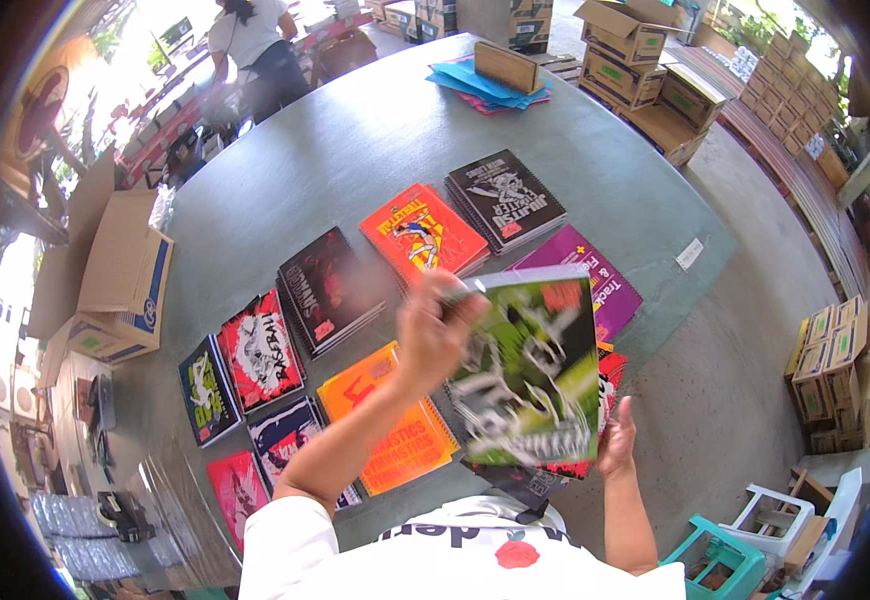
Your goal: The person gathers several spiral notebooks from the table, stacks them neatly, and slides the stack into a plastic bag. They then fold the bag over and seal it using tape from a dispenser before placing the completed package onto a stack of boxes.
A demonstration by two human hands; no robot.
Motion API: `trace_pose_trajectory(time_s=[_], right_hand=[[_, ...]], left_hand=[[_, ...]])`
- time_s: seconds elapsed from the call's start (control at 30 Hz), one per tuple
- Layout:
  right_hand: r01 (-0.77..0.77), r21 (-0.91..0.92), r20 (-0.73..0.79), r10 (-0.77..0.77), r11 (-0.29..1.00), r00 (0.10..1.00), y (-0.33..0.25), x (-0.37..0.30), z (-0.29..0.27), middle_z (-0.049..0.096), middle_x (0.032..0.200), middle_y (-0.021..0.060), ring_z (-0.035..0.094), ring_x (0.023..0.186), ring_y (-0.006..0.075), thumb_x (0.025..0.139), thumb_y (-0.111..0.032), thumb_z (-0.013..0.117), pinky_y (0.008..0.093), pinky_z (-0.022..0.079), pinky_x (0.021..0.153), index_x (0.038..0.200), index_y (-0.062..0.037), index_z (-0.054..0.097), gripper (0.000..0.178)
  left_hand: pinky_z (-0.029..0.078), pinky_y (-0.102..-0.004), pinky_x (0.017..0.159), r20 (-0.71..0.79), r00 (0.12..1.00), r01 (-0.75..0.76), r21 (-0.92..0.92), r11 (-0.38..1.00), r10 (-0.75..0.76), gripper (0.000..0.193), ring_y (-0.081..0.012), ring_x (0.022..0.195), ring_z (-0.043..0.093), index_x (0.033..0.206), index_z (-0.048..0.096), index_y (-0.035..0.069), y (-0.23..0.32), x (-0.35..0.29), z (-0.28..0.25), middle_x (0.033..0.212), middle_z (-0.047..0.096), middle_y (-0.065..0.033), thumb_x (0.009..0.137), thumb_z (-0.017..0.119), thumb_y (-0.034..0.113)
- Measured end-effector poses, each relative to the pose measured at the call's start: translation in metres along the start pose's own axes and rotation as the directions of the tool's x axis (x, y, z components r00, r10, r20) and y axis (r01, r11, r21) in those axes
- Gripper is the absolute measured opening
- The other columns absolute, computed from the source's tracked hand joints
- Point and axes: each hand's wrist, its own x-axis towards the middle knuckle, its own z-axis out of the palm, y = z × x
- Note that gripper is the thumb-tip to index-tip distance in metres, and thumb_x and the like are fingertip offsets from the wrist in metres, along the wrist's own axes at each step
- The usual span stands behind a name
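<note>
Far left: open cardboard box [120,275] by the edge of the desk [305,130], clear plastic packs [95,525] lower left. A person [255,50] at upper left, back turned.

Left cluster on desk: dark-and-green notebook [207,395], pink notebook [235,490] below it, red-and-white notebook [260,350], navy notebook [283,432], then a black-and-red notebook stack [330,285].

Left of center, lower: orange notebook stack [410,455], partly blocked by the left forearm [350,435]. Left hand [435,330] mid-frame, blurred, fingers pinching the upper left corner of the green notebook [530,370]. That notebook is tilted up right of center, over the desk.

Above it: orange-red notebook stack [420,235], black-and-white notebook stack [505,195]. Top of frame: blue sheets [455,82] with a wooden block [507,68] on top.

Green notebook blocks part of the purple notebook [585,275] and most of a red notebook [610,375]. Right hand [615,440] at its lower right edge, thumb up, fingers hidden; can't tell if it grips.

Right side: stacked cartons [645,80] upper right, more brown cartons [835,360] mid-right, teal stool [720,560] and white stool [775,515] lower right.
</note>
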Motion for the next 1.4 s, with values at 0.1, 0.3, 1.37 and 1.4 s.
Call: trace_pose_trajectory(time_s=[0.1,0.3,1.37,1.4], right_hand=[[-0.068,0.034,0.087,0.065,0.997,0.994,-0.004,-0.002,-0.014,0.058,0.115,0.0115,0.055,0.106,0.0246,0.076,-0.071,0.046,0.0401,0.044,0.090,0.129,-0.0032,0.042,0.086],[-0.016,-0.437,-0.131,-0.046,0.899,0.990,0.004,-0.003,0.007,0.059,0.106,0.0101,0.059,0.097,0.0193,0.066,-0.001,0.072,0.0337,0.048,0.084,0.121,-0.0022,0.044,0.062],[0.101,0.161,-0.217,-0.065,0.982,0.974,0.028,-0.015,-0.105,0.050,0.125,0.0147,0.050,0.113,0.0282,0.083,-0.051,0.050,0.0412,0.040,0.097,0.132,-0.0001,0.036,0.072],[-0.028,0.172,-0.081,0.043,0.985,0.996,0.013,-0.015,-0.074,0.051,0.123,0.0148,0.050,0.113,0.0267,0.082,-0.053,0.052,0.0398,0.039,0.097,0.130,0.0002,0.039,0.072]], left_hand=[[0.044,-0.0354,0.081,0.032,0.993,-0.120,0.275,0.954,0.115,0.045,-0.0234,0.094,0.054,0.105,0.049,0.004,-0.062,0.025,0.034,0.103,0.055,-0.0167,0.077,0.069,0.033],[0.044,-0.0429,0.090,0.101,0.958,-0.191,0.925,0.330,0.269,0.049,-0.0367,0.110,0.051,0.116,0.052,0.002,-0.152,0.068,0.023,0.116,0.051,-0.0283,0.078,0.064,0.029],[0.023,-0.0438,0.108,0.874,0.216,-0.463,-0.302,0.834,0.436,0.038,-0.0260,0.127,0.036,0.085,0.066,0.014,-0.012,0.075,0.060,0.118,0.059,0.0024,0.056,0.059,-0.008],[0.015,-0.0468,0.110,0.930,0.129,-0.569,-0.215,0.793,0.344,0.039,-0.0249,0.132,0.028,0.086,0.068,0.021,-0.020,0.055,0.064,0.121,0.057,0.0029,0.057,0.061,-0.005]])
